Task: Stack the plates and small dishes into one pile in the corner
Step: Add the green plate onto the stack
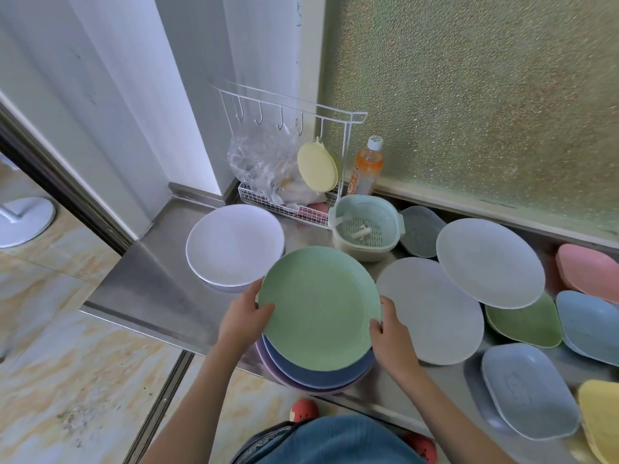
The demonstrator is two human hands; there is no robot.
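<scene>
Both my hands hold a green plate [320, 306] tilted above a pile of a blue plate [294, 366] and a purple plate [268, 363] at the counter's front edge. My left hand [243, 321] grips its left rim, thumb on top. My right hand [390, 336] grips its right rim. A white plate [234, 249] lies in the far left corner. Two more white plates [432, 313] [489, 261] overlap to the right. Small dishes lie further right: green [522, 324], pink [589, 267], blue [593, 324], grey-blue [529, 390] and yellow [601, 420].
On the steel counter [150, 272], a white wire rack [288, 155] with hooks, a plastic bag and a yellow pad stands at the back. Beside it are an orange bottle [366, 169], a pale green strainer tub [365, 226] and a grey lid [420, 229].
</scene>
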